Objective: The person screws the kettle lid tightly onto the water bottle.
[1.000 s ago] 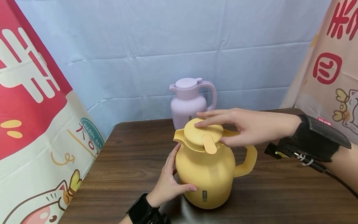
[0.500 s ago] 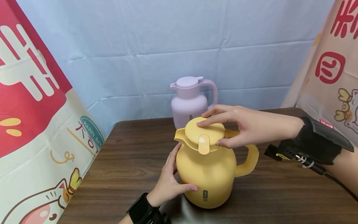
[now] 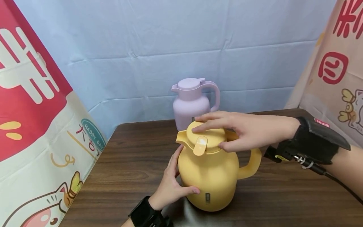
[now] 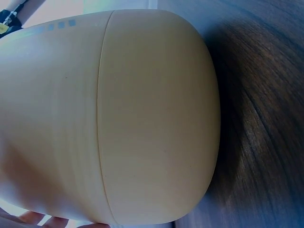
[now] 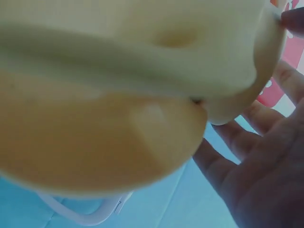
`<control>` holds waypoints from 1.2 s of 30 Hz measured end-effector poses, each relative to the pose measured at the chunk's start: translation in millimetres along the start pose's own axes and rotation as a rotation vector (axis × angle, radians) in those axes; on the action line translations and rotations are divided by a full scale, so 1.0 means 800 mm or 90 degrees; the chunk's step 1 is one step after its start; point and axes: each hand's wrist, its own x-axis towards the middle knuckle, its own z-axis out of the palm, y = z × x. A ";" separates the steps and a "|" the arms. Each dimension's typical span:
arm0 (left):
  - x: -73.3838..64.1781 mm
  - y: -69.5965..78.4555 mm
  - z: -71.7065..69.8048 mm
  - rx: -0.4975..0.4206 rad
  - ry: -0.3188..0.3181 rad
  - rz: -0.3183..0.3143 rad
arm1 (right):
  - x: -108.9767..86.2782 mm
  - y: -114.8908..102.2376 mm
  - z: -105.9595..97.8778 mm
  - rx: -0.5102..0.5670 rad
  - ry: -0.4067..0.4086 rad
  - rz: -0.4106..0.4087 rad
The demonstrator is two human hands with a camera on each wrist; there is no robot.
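A yellow thermos jug stands upright on the table, its spout pointing left and its handle to the right. My left hand holds its body from the left, thumb across the front; the far fingers are hidden. On the round yellow lid, my right hand grips with fingers over the top and far side and thumb at the near edge. The lid's tab points toward the near left. In the right wrist view, the fingers reach around the lid. The jug's lower body fills the left wrist view.
Behind the yellow jug stands a lilac thermos jug at the back of the brown wooden table. A pale blue cloth hangs behind. Printed cloths hang at the left and right. A cable trails from the right wrist.
The lid has turned so that its tab swung leftward along the near side. My right hand shifted along with it, slightly left. The left hand and the jug's body have stayed put.
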 end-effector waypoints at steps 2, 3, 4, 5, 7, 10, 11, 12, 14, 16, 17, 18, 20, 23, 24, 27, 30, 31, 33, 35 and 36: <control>0.000 0.000 0.000 0.001 -0.001 0.001 | 0.000 -0.001 0.001 -0.013 0.005 0.003; 0.000 0.000 0.000 0.000 -0.001 0.001 | 0.001 -0.001 0.001 -0.024 0.016 -0.001; 0.001 0.001 0.000 0.000 -0.001 0.001 | 0.002 -0.001 0.002 -0.031 0.028 -0.002; 0.001 0.000 0.000 0.000 -0.001 0.005 | 0.003 -0.001 0.003 -0.040 0.040 -0.008; 0.001 0.000 0.000 -0.002 -0.001 0.007 | 0.006 -0.001 0.004 -0.062 0.062 -0.019; 0.001 -0.001 0.001 0.000 0.002 0.018 | 0.009 0.000 0.007 -0.101 0.092 -0.017; 0.002 -0.002 0.001 0.001 0.002 0.022 | 0.009 0.000 0.008 -0.110 0.097 -0.014; 0.002 -0.002 0.001 0.002 0.002 0.024 | 0.010 0.000 0.008 -0.114 0.100 -0.009; 0.002 -0.002 0.001 0.002 0.002 0.027 | 0.010 0.000 0.008 -0.093 0.088 0.000; 0.002 -0.002 0.001 0.001 0.001 0.027 | 0.010 0.001 0.006 -0.047 0.063 0.001; 0.002 -0.001 0.001 -0.002 0.000 0.024 | 0.009 0.001 0.005 -0.021 0.048 0.003; 0.002 0.000 0.001 -0.003 0.000 0.022 | 0.009 0.002 0.005 0.001 0.032 0.005; 0.001 0.001 0.001 -0.006 -0.002 0.017 | 0.008 0.002 0.004 0.034 0.007 0.010; 0.001 0.002 0.001 -0.006 -0.002 0.013 | 0.009 0.003 0.005 0.028 0.003 0.003; 0.001 0.002 0.001 -0.005 -0.001 0.013 | 0.009 0.004 0.006 0.022 0.009 0.000; 0.001 0.001 0.000 -0.001 0.000 0.013 | 0.011 0.004 0.007 -0.013 0.051 -0.022; 0.002 -0.001 0.000 0.001 0.002 0.017 | 0.014 0.004 0.010 -0.035 0.092 -0.021; 0.002 -0.002 0.000 0.003 0.002 0.020 | 0.015 0.004 0.010 -0.042 0.100 -0.022; 0.002 -0.002 0.001 0.004 0.002 0.022 | 0.016 0.005 0.011 -0.031 0.100 -0.021; 0.002 -0.002 0.001 0.005 0.002 0.024 | 0.014 0.005 0.011 -0.017 0.087 -0.017; 0.002 -0.002 0.001 0.006 0.002 0.023 | 0.013 0.005 0.010 -0.010 0.077 -0.012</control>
